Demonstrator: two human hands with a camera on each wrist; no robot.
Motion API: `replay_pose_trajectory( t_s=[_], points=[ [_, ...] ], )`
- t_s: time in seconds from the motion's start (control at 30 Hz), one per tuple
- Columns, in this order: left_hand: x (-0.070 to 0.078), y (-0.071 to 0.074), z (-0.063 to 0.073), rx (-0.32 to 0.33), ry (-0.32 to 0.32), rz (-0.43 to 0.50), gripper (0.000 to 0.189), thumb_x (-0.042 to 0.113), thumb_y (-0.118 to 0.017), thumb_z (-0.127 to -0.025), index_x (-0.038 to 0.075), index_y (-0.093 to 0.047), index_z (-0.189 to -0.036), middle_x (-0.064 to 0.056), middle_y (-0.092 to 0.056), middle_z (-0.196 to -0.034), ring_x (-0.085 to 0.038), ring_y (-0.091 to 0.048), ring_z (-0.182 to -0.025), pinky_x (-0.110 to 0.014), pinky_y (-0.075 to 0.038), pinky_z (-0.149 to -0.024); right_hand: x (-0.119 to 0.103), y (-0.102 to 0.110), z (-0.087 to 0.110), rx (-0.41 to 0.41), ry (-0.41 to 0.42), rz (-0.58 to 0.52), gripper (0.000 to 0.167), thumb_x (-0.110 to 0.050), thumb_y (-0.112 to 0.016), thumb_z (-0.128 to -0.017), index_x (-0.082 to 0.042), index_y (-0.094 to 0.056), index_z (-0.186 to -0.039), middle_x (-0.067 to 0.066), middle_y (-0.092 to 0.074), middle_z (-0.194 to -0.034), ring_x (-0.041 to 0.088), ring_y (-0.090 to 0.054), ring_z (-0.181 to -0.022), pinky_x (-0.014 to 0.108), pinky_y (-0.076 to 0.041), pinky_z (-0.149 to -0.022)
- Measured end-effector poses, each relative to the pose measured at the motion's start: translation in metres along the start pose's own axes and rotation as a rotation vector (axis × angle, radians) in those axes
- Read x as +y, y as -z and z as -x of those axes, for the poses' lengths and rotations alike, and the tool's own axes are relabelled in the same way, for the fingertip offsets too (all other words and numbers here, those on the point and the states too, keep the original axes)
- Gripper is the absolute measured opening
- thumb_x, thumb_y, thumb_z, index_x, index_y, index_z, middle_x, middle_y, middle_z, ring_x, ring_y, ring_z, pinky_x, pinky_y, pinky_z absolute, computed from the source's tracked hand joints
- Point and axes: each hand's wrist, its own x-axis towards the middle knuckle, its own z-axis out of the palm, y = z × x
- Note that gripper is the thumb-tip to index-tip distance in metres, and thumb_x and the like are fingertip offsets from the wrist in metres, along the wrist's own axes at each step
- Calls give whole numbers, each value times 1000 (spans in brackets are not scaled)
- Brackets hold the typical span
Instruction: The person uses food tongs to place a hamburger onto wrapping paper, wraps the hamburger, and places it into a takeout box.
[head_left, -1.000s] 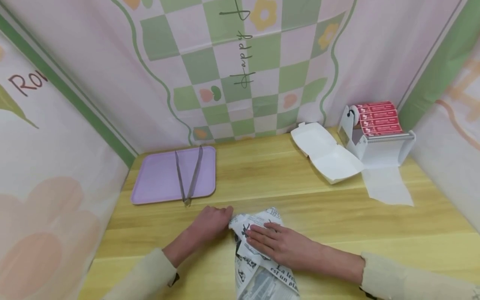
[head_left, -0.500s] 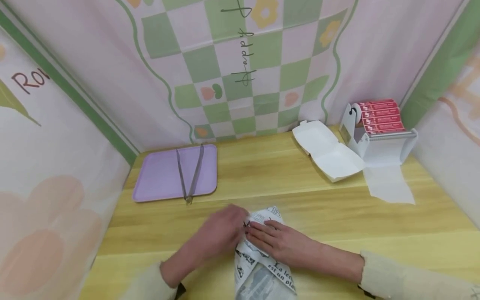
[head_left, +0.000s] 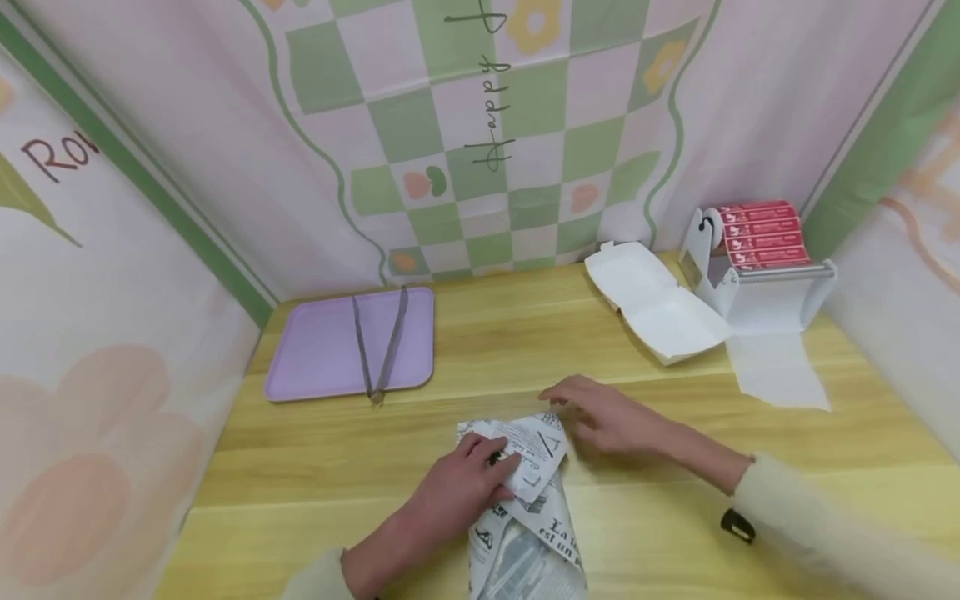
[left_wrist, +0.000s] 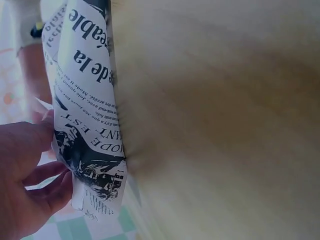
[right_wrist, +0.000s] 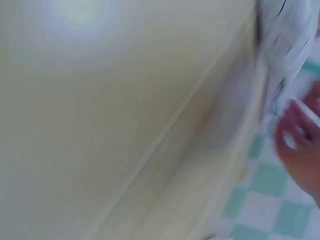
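Note:
A wrapped package in newspaper-print paper [head_left: 551,517] lies on the wooden table at the near middle, its far end folded over toward me. My left hand [head_left: 457,492] rests on that fold, with thumb and fingertips spread on the paper. In the left wrist view the printed side of the package [left_wrist: 90,95] lies beside the thumb and fingers. Off the paper, my right hand [head_left: 615,421] hovers by the package's far right corner with fingers loosely bent. The right wrist view shows this hand [right_wrist: 302,145] blurred, near the paper and apparently holding nothing.
A lilac tray [head_left: 315,354] stands at the back left, with metal tongs [head_left: 392,350] lying across it. At the back right are an opened white clamshell box [head_left: 667,321] and a label dispenser [head_left: 776,296] with red labels and a pale backing strip [head_left: 780,371] hanging out.
My left hand has come from the package's left edge onto its folded end. My right hand has lifted off the paper and moved away toward the far right corner. The fold now lies differently.

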Motion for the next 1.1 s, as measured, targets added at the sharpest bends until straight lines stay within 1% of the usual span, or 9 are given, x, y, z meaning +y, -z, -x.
replay_pose_trajectory(
  t_s=[0.07, 0.13, 0.27, 0.47, 0.67, 0.77, 0.83, 0.93, 1.1],
  points=[
    [0, 0, 2, 0, 3, -13, 46, 45, -60, -96, 20, -63, -134, -4, -63, -133, -18, -59, -114, -26, -58, -83, 15, -1, -5, -89, -96, -93, 56, -4, -66, -86, -10, -53, -140, 7, -63, -132, 24, -61, -119, 45, -52, -101],
    [-1, -1, 4, 2, 2, -18, 46, 46, -59, -96, 20, -63, -135, -2, -61, -134, -17, -59, -114, -24, -58, -81, 25, -5, -10, -156, -136, -169, 56, -9, -67, -89, -12, -51, -143, 7, -62, -135, 24, -61, -121, 43, -51, -103],
    [-3, -2, 7, 28, -11, -7, 47, 46, -60, -96, 21, -62, -135, -2, -60, -135, -17, -58, -114, -23, -58, -79, 35, -14, -17, -123, -13, -193, 41, -7, -65, -90, -15, -63, -131, 2, -69, -125, 20, -65, -113, 37, -55, -96],
    [-7, -2, 7, 45, -39, 0, 48, 46, -61, -95, 21, -62, -135, 1, -60, -137, -15, -57, -115, -22, -57, -82, 37, -20, -25, 0, 218, -21, 27, -7, -67, -87, -16, -73, -112, -2, -74, -107, 14, -70, -98, 32, -58, -86],
    [-10, -4, 4, 135, -131, -72, 46, 45, -66, -92, 16, -67, -127, 4, -64, -135, -12, -58, -108, -19, -54, -87, 38, -28, -37, 194, 430, 354, 4, -14, -70, -81, -17, -68, -80, -7, -68, -73, 8, -63, -65, 22, -52, -57],
    [-11, -6, 4, 170, -144, -95, 44, 46, -68, -91, 17, -69, -124, 5, -67, -131, -11, -59, -103, -18, -55, -82, 37, -31, -42, 314, 552, 547, 18, -13, -59, -87, -17, -58, -69, -8, -60, -61, 8, -53, -53, 22, -42, -47],
    [-11, -7, 4, 176, -148, -99, 43, 46, -68, -91, 18, -70, -123, 6, -69, -129, -11, -59, -101, -17, -55, -78, 37, -33, -42, 374, 610, 622, 27, -12, -50, -92, -16, -55, -66, -8, -58, -58, 8, -48, -49, 22, -39, -45],
    [-10, -8, 4, 173, -149, -105, 42, 47, -68, -91, 18, -70, -122, 6, -69, -128, -11, -59, -99, -16, -55, -74, 37, -35, -40, 398, 636, 665, 35, -10, -39, -95, -15, -55, -64, -7, -57, -56, 9, -47, -48, 21, -39, -45],
    [-10, -8, 5, 161, -157, -104, 42, 44, -69, -91, 17, -70, -122, 6, -68, -128, -11, -59, -99, -17, -54, -74, 36, -34, -38, 368, 580, 629, 30, -13, -43, -95, -15, -58, -69, -7, -59, -61, 9, -50, -50, 21, -39, -45]
  ],
)
